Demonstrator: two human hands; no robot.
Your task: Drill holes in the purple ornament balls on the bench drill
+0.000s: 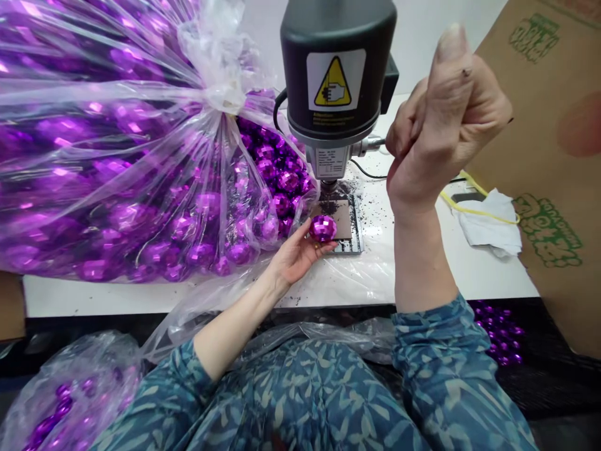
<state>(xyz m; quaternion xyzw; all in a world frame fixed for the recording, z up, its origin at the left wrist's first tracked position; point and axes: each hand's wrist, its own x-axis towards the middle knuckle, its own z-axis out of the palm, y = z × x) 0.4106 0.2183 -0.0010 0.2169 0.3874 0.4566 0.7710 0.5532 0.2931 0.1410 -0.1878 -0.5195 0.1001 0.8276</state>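
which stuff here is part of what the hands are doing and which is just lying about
Seemingly in use:
purple faceted ball, held in the left hand
bench drill press, its lever gripped by the right hand
brown board on the base
clear plastic bag full of purple balls

Apparently just lying about:
white cloth with yellow cord
printed cardboard box
dark crumbs

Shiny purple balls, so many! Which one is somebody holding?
The single ball in the left hand, near the black machine; the others are bunched together, unheld.
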